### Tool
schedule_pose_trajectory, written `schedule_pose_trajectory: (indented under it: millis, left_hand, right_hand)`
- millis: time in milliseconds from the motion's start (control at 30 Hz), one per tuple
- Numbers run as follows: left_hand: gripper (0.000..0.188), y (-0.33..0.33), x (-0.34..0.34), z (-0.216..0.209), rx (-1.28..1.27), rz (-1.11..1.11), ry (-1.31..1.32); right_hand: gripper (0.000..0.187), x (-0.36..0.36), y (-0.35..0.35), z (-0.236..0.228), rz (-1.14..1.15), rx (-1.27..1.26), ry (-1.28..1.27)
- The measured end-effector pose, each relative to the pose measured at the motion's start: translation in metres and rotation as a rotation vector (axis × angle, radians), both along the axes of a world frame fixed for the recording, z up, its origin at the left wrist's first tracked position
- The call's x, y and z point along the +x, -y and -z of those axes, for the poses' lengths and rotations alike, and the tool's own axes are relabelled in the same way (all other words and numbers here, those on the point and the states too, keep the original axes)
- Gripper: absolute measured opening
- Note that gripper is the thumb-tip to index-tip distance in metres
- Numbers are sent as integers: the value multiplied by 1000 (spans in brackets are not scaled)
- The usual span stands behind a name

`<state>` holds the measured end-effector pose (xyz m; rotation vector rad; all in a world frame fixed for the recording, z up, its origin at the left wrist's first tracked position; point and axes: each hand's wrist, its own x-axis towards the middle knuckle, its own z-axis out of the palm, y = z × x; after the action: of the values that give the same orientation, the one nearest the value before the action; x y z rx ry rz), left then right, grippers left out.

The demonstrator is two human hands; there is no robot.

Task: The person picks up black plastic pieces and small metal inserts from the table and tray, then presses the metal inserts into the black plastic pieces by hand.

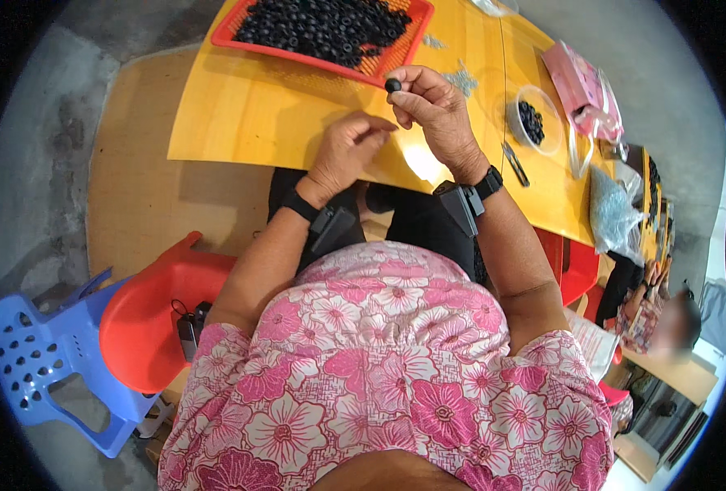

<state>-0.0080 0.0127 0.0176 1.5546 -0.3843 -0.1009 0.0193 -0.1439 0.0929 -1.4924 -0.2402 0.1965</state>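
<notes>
Near the front edge of the red basket point(297, 69), my right hand point(437, 110) pinches a small round black part point(392, 85) between thumb and fingertips. My left hand point(348, 154) is lower and to the left, over the near edge of the yellow table point(252, 135). Its index finger stretches toward the right hand and the thumb stands a little apart, with nothing visible between them. Many black ring-shaped parts point(322, 33) fill the basket. A clear round tub point(517, 123) with similar black pieces stands to the right of my right hand.
Between tub and table edge lies a small cutter or knife point(515, 164). Small clear bits point(463, 80) lie beyond my right hand. Farther right are a pink bag point(580, 86) and a plastic bag point(613, 209). Red point(146, 319) and blue point(44, 360) chairs stand left; another person point(645, 303) sits right.
</notes>
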Motion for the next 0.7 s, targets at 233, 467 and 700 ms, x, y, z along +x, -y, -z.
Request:
schedule_pose_trajectory:
  millis: [233,467,700]
  left_hand:
    - [19,-1,-1,-7,-42,69,-156]
    - [21,10,-12,-4,-56,2,-108]
    - [25,8,-10,-6,-76,140,-349]
  right_hand:
    - [21,-38,25,32,100,201,-157]
    - [19,-54,21,45,168,-336,248]
    - [20,-59,18,45,239,-548,363]
